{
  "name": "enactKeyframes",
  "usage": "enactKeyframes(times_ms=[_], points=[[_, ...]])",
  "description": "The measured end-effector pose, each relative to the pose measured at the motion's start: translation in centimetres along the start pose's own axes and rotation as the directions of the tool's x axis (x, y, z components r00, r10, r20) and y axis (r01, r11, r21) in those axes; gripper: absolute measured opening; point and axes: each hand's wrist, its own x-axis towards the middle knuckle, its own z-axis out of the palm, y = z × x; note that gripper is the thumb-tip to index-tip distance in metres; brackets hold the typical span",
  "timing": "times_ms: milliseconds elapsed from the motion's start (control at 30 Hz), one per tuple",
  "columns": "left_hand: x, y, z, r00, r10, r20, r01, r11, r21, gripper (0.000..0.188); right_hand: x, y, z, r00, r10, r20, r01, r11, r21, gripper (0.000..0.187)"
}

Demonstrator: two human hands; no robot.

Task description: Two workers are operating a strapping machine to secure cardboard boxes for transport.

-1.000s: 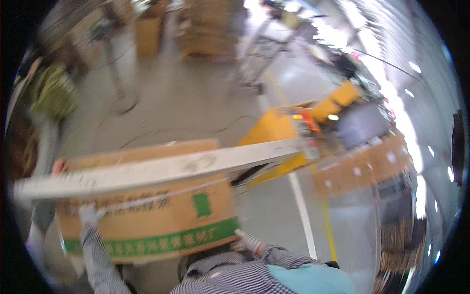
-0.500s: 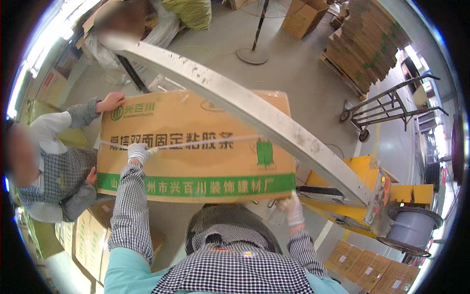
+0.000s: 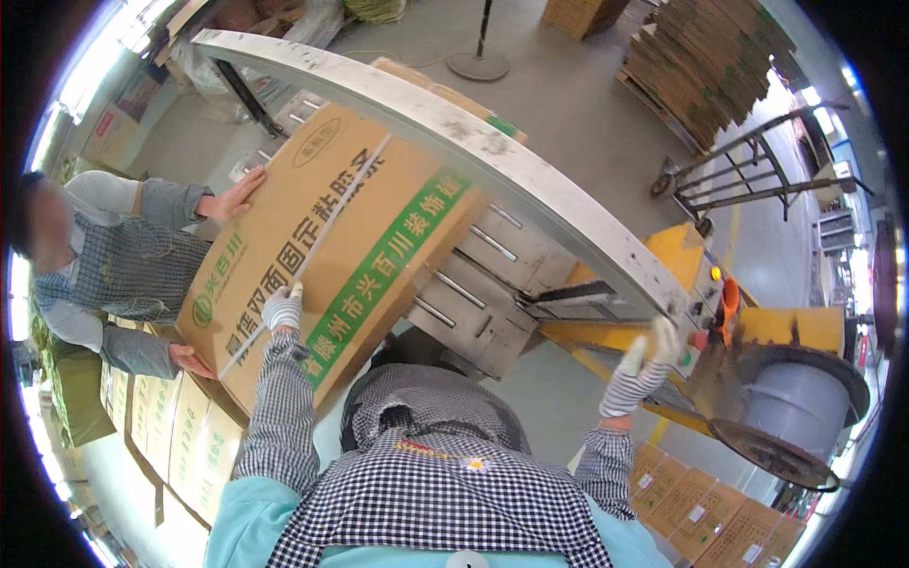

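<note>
A large brown carton [image 3: 308, 222] with a green stripe lies at an angle on the strapping machine's roller table [image 3: 473, 303], reaching left beyond it. A pale strap [image 3: 331, 220] runs along its top. My left hand [image 3: 282, 310], in a striped glove, is closed at the strap over the carton's near part. My right hand [image 3: 642, 371], also gloved, is raised off the carton with fingers apart, close to the machine's control buttons [image 3: 696, 339]. At the left, a co-worker's hands [image 3: 237, 195] press on the carton's far side and left end.
The machine's metal arch [image 3: 454, 128] crosses over the table. Part of another carton [image 3: 450, 95] shows beyond it. A strap reel [image 3: 795, 402] stands at right, with a hand truck [image 3: 748, 180] farther back. Stacked cartons [image 3: 180, 435] sit at lower left, others [image 3: 701, 511] at lower right.
The carton has swung counter-clockwise and shifted left, baring table rollers. My right hand has left its near right corner and moved right. The co-worker's lower hand now rests at the carton's left end.
</note>
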Motion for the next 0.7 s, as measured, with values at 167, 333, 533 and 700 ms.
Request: enactKeyframes(times_ms=[167, 333, 533, 700], points=[[-6.8, 1.6, 2.6, 0.955, 0.042, -0.293, -0.064, 0.996, -0.067, 0.057, -2.2, 8.3, -5.6, 1.000, 0.027, -0.009, -0.027, 0.842, -0.538, 0.044], [-8.0, -3.6, 3.3, 0.919, 0.157, -0.361, -0.295, 0.883, -0.365, 0.055, -2.0, 7.6, -6.0, 0.966, 0.249, -0.070, -0.248, 0.818, -0.519, 0.048], [-9.8, -13.9, 2.4, 0.907, 0.075, -0.415, -0.327, 0.746, -0.581, 0.042, -3.9, 9.3, -7.1, 0.996, 0.056, -0.071, -0.088, 0.769, -0.633, 0.047], [-13.0, -21.5, 1.4, 0.942, -0.083, -0.326, -0.172, 0.714, -0.679, 0.030, -4.2, 8.4, -7.3, 0.997, 0.071, -0.029, -0.074, 0.778, -0.623, 0.048]])
